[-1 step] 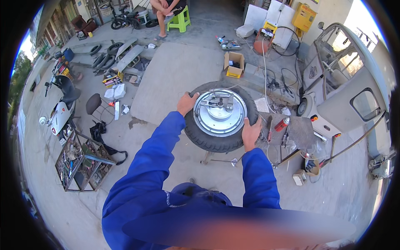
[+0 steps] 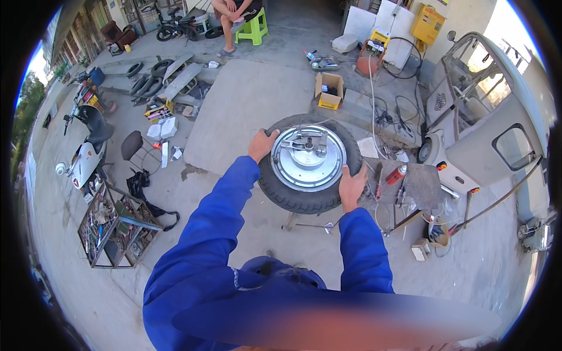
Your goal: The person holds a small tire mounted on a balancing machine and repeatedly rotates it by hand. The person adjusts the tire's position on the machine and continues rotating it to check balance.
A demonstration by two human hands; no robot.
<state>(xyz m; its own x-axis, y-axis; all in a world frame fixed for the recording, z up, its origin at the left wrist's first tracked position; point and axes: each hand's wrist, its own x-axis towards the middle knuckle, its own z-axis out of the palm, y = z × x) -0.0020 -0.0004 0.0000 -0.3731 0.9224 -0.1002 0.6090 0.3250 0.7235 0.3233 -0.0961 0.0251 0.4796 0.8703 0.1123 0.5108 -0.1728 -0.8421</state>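
Observation:
A wheel [image 2: 308, 175] lies flat in front of me, its silver hub face up inside a thick black tyre [image 2: 290, 201] with knobbly tread. A metal bracket and axle nut [image 2: 309, 144] stand up from the hub's middle. My left hand [image 2: 261, 145] grips the tyre at its far left, thumb over the sidewall. On the right side my right hand [image 2: 353, 186] clasps the tyre with its thumb up on the sidewall. The underside of the wheel and most of my fingers below it are hidden.
To the right, a small bench [image 2: 422, 186] bears a red spray can [image 2: 396, 174] and hand tools. A metal rack of tools [image 2: 120, 225] stands at left. Beyond the wheel are a cardboard box [image 2: 329, 90] and a seated person [image 2: 228, 20]. A grey vehicle [image 2: 486, 123] is at right.

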